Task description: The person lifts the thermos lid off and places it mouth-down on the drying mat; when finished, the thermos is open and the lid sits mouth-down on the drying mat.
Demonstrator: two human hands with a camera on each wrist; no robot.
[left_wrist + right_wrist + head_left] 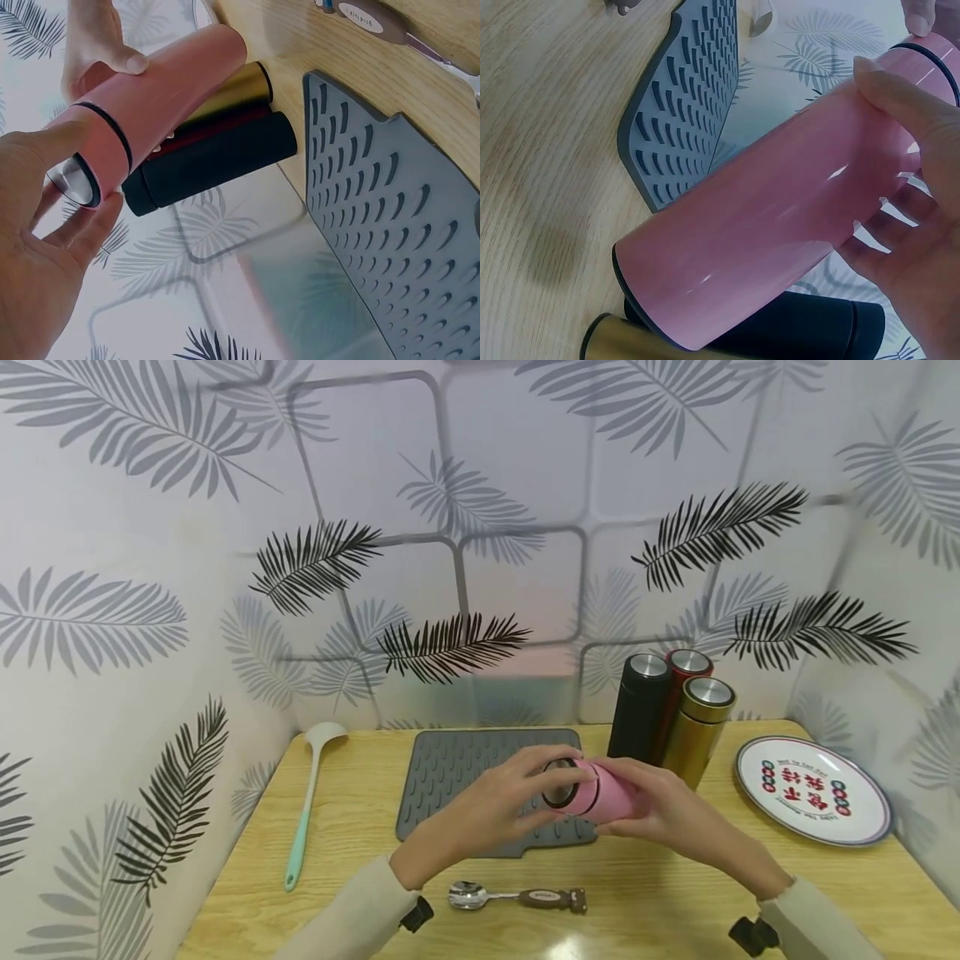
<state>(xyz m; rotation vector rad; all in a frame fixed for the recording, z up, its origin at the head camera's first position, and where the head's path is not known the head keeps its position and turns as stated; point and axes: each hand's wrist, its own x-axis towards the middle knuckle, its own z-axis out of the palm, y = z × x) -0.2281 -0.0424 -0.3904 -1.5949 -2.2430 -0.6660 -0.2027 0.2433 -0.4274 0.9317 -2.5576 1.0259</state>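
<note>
A pink thermos with a steel-topped lid is held tilted above the table, its lid toward the left. My left hand grips the lid, thumb on one side and fingers on the other. Around the upper body of the thermos curls my right hand; in the right wrist view its thumb lies along the pink side. The lid sits against the body with a dark ring between them. Below the hands lies a grey drying mat.
Black, red and gold thermoses stand together at the back right. An oval plate with red lettering is at the right. A spoon lies near the front, and a green-handled ladle at the left.
</note>
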